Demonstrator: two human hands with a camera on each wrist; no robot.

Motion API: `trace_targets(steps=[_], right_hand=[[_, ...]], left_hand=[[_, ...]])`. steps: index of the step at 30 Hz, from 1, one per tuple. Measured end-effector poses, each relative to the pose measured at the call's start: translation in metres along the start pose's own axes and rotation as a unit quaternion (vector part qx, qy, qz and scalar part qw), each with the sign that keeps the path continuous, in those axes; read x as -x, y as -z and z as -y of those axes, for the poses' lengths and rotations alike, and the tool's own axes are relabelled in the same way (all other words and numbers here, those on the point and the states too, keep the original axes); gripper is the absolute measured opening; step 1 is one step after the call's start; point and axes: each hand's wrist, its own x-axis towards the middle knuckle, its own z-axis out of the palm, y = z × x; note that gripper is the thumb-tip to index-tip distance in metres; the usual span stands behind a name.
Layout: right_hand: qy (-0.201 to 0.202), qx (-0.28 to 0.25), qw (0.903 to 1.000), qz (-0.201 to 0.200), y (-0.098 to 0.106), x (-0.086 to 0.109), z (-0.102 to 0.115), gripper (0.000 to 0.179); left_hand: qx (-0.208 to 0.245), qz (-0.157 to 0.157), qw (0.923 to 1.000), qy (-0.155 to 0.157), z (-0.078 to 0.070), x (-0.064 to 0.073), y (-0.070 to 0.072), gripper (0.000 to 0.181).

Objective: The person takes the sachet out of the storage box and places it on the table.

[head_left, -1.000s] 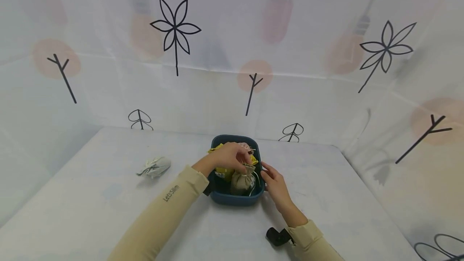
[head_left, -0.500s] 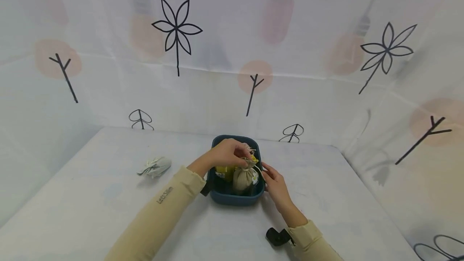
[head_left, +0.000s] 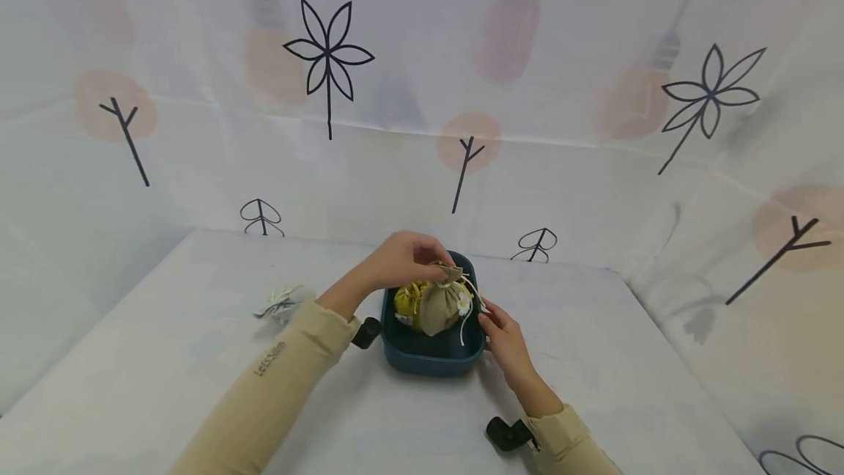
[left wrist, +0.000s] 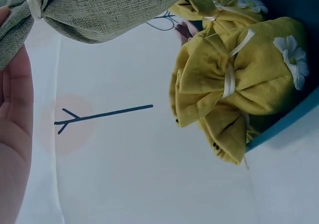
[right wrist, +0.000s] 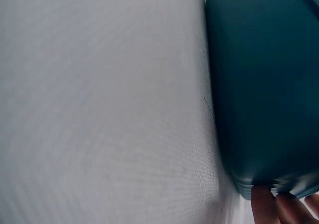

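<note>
L hand (head_left: 400,259) pinches a beige round cloth pouch (head_left: 438,309) by its neck — over a rounded dark-blue plastic bin (head_left: 431,366) w/ yellow cloth pouches (left wrist: 266,87) in it. R hand (head_left: 509,347) rests its fingers on bin's outer side.

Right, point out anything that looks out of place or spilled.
One grey bag lies alone on the table, left of the tub, while the yellow bags sit inside it. I see nothing spilled.
</note>
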Motion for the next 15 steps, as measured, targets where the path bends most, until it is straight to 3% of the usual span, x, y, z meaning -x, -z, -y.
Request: trace_targets(steps=[10, 15], right_hand=[[-0.015, 0.007, 0.9998, 0.011, 0.002, -0.001, 0.001, 0.042], [-0.020, 0.006, 0.9998, 0.008, 0.002, -0.002, 0.001, 0.041]], left_hand=[[0.007, -0.019, 0.9988, -0.045, -0.006, 0.015, 0.016, 0.011], [0.013, -0.025, 0.9983, -0.051, -0.005, 0.025, 0.023, 0.012]])
